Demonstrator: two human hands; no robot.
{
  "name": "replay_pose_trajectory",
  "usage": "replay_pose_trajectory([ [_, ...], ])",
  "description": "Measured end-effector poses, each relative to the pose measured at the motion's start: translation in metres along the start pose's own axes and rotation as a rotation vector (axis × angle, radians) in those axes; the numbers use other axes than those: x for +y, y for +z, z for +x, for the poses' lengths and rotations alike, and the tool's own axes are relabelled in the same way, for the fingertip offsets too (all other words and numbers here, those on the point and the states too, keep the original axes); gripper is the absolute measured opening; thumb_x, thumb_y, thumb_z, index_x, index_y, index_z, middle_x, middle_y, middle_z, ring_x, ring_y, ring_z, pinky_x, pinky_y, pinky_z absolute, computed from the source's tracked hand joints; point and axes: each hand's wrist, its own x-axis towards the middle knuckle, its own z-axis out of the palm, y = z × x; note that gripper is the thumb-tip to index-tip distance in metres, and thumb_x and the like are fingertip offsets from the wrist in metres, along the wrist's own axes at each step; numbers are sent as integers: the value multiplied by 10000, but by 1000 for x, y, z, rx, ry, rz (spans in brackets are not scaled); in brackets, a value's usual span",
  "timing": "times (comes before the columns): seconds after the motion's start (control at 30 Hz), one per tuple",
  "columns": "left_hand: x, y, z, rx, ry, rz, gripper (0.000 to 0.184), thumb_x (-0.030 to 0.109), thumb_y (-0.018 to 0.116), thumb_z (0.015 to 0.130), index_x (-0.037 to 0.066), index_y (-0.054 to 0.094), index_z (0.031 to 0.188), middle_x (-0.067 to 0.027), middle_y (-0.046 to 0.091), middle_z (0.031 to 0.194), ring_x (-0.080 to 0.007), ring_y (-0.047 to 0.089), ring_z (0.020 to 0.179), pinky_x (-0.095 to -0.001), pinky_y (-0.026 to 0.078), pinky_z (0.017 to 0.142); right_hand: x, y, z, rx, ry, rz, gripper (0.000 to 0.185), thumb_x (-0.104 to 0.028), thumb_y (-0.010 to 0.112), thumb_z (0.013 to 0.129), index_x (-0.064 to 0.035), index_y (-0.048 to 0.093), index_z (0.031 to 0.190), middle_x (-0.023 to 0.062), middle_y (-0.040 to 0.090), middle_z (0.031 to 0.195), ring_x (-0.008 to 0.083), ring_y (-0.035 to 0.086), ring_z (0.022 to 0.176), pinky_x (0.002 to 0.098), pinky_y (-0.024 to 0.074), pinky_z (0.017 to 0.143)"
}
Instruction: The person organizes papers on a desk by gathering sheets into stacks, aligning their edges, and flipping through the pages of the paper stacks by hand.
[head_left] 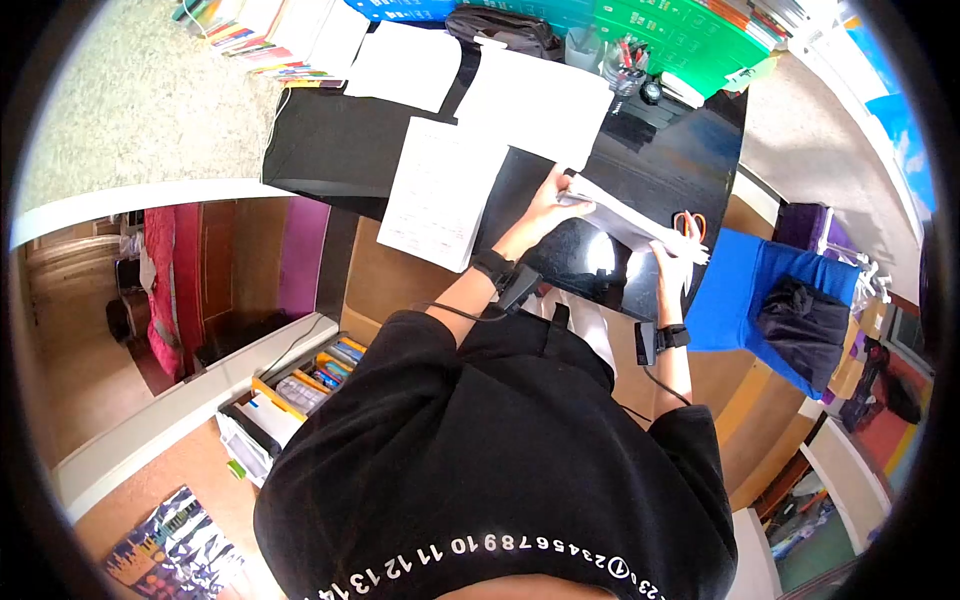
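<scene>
Between both hands a stack of white paper point(625, 220) is held on edge above the glossy black desk point(340, 140). My left hand point(547, 208) grips its left end, near a small black thing at the corner. At the right end, my right hand point(677, 258) has its fingers around the paper. Orange-handled scissors point(690, 222) show right beside the fingers of my right hand; whether they are held or lie on the desk I cannot tell. White sheets point(535, 105) lie just beyond the stack, and a written sheet point(440, 190) hangs over the near desk edge.
Along the back stand a green box file point(665, 40), a black pouch point(505, 32) and a pen holder point(625, 65). More paper point(408, 65) lies at the back left. A blue chair point(730, 300) with dark cloth is at the right, a storage box point(265, 420) at the lower left.
</scene>
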Motion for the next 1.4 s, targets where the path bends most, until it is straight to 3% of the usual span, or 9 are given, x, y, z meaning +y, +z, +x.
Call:
replay_pose_trajectory([
  [0.13, -10, 21, 3, 92, 36, 22, 795, 130, 783, 709, 64, 327, 1356, -117, 466, 1248, -224, 449, 1161, -340, 369, 992, -3, 5, -2, -19, 22, 78, 846, -40, 783, 581, 10, 395, 1330, 127, 467, 1291, 254, 421, 1221, 362, 320, 1043],
  [0.43, -5, 3, 7, -138, -9, 65, 475, 103, 703, 776, 119, 529, 1218, -51, 562, 1046, -180, 546, 995, -316, 475, 848, 4, -17, 3, -82, 195, 202, 891, -99, 792, 620, -19, 325, 1376, 119, 404, 1362, 252, 441, 1205, 375, 352, 1022],
  [0.67, -38, 41, 11, 154, 182, 247, 622, 217, 780, 713, -23, 492, 1210, -123, 585, 1119, -209, 563, 1036, -331, 443, 907, 29, 15, 6, -157, 258, 175, 1053, -147, 836, 593, -17, 178, 1404, 191, 339, 1381, 280, 345, 1266, 364, 298, 1042],
  [0.77, -42, 16, 25, 46, 15, -48, 514, 198, 721, 777, -26, 511, 1188, -106, 613, 1080, -156, 601, 933, -290, 495, 785, 21, 7, 7, -90, 268, 215, 755, -138, 772, 694, 1, 369, 1317, 141, 484, 1264, 235, 465, 1148, 337, 355, 991],
  [0.87, -49, -15, 31, 37, -135, 277, 260, 179, 657, 831, -42, 624, 965, -41, 653, 854, -94, 595, 767, -259, 485, 614, 33, 1, 14, -94, 382, 247, 522, -123, 715, 769, -3, 488, 1224, 79, 574, 1147, 173, 527, 1046, 308, 384, 947],
  [1.1, -7, 25, -2, 371, 245, 144, 206, 166, 670, 835, -26, 637, 903, -33, 643, 882, -117, 595, 813, -272, 467, 735, 0, 13, 9, 40, 20, 96, 268, -108, 723, 784, -24, 593, 1003, 55, 607, 962, 168, 560, 920, 316, 442, 843],
  [1.2, -4, 16, 9, 153, 541, 158, 340, 279, 729, 756, 8, 627, 934, -78, 637, 833, -188, 595, 801, -319, 462, 746, -21, 4, 24, -32, -189, 13, 495, -177, 800, 687, -27, 558, 1092, 90, 607, 961, 170, 570, 898, 304, 452, 813],
  [1.3, -12, 8, 20, 84, 455, 162, 500, 300, 749, 698, 44, 555, 1082, -115, 568, 1115, -224, 529, 1040, -328, 412, 854, 3, -2, 34, -160, -173, 75, 882, -281, 825, 654, -57, 324, 1344, 116, 604, 1010, 191, 563, 949, 321, 438, 848],
  [1.4, -44, -13, 27, 84, 309, 256, 580, 230, 747, 682, 89, 503, 1189, -93, 542, 1174, -222, 483, 1141, -334, 395, 892, 29, -3, 34, -115, -152, 21, 824, -444, 729, 742, -52, 330, 1347, 145, 618, 1028, 221, 580, 1006, 353, 432, 891],
])
